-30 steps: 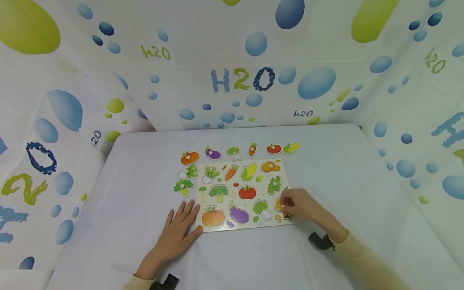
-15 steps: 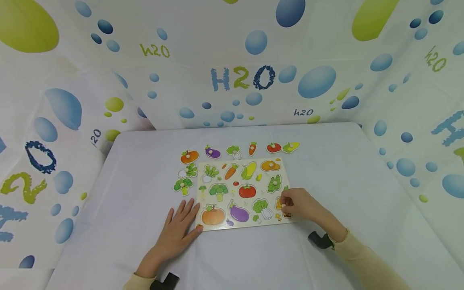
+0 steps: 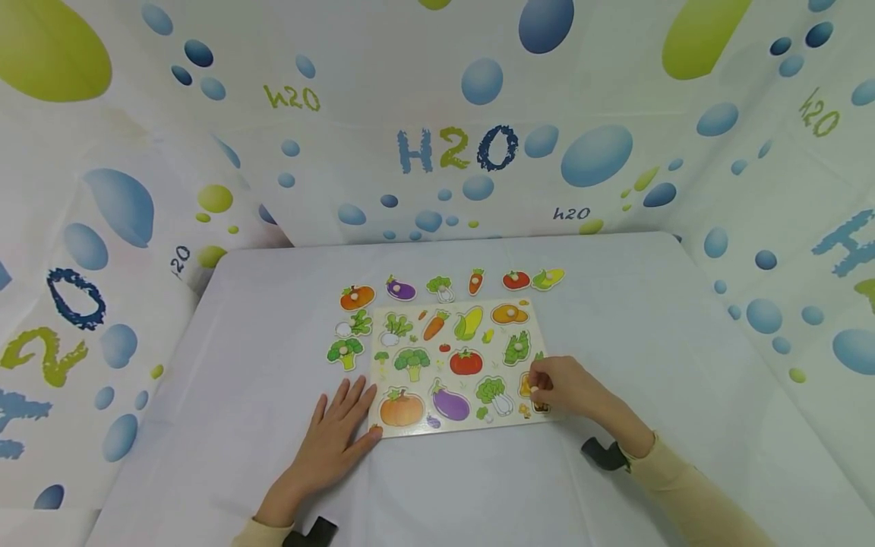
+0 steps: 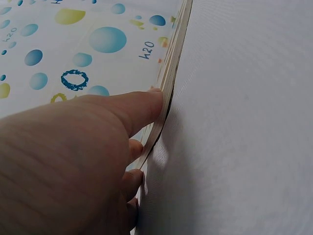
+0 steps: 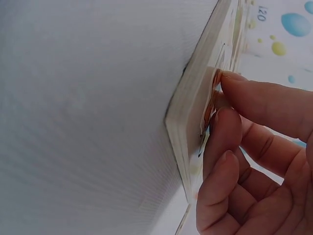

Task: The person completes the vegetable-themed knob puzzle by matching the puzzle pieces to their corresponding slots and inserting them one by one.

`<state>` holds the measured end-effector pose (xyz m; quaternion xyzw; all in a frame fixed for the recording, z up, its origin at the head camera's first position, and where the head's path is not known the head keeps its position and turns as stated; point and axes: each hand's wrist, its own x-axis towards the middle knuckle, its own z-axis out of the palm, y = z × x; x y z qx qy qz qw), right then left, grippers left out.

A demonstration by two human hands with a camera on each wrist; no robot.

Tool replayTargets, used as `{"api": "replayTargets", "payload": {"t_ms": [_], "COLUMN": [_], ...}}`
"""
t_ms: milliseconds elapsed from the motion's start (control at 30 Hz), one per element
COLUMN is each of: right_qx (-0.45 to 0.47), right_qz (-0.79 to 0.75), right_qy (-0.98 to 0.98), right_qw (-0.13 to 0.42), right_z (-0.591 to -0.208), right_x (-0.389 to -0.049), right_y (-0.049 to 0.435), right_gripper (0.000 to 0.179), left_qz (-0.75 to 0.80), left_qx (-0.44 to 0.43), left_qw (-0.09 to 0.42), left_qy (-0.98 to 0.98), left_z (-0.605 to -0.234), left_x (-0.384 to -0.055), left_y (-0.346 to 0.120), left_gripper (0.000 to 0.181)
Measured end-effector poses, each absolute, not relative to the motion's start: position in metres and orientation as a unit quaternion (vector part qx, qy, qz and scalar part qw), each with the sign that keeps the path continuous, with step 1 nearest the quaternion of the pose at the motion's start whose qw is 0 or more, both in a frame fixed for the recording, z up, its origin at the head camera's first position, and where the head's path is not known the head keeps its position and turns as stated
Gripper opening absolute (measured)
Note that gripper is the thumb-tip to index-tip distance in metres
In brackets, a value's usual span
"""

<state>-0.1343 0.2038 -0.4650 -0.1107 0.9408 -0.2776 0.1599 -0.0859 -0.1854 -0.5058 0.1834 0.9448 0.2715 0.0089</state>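
Observation:
A wooden puzzle board (image 3: 465,425) with vegetable pictures lies on the white-covered table. My left hand (image 3: 335,437) rests flat at its lower left corner, fingers spread; in the left wrist view the thumb (image 4: 142,107) touches the board's edge. At the lower right, my right hand (image 3: 570,389) pinches an orange-brown puzzle piece (image 5: 210,107) between thumb and fingertips, low against the board. Fingers hide much of that piece, and whether it sits fully in its recess I cannot tell. A potato piece (image 3: 510,314) and a green leafy piece (image 3: 517,348) sit in the board.
Behind the board lie loose knobbed pieces: pumpkin (image 3: 357,298), eggplant (image 3: 401,288), cabbage (image 3: 440,288), carrot (image 3: 475,282), tomato (image 3: 516,280) and corn (image 3: 548,279). Radish (image 3: 353,324) and broccoli (image 3: 345,353) pieces lie left of it. A patterned curtain (image 3: 355,182) surrounds the table.

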Motion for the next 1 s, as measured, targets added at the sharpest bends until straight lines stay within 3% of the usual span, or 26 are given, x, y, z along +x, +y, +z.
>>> {"api": "replayTargets", "payload": {"t_ms": [367,767,1000], "right_qx": [-0.113,-0.011,0.039], "right_qz": [-0.269,-0.263,-0.248], "right_qy": [0.945,0.963,0.967], "right_qw": [0.146,-0.055,-0.037], "right_z": [-0.452,-0.446,-0.455], "right_x": [-0.155,-0.254,-0.291], "right_y": [0.214,0.261,0.265], "right_gripper": [0.014,0.024,0.026], "left_qz": [0.269,0.265,0.266], "left_qx": [0.179,0.173,0.173], "left_qw": [0.006,0.022,0.018], "left_qy": [0.946,0.948,0.948], "left_z": [-0.509,-0.507,-0.51], "left_x": [-0.086,-0.086,-0.086], "left_y": [-0.186,-0.187,-0.187], "left_gripper": [0.067,0.068,0.068]}}
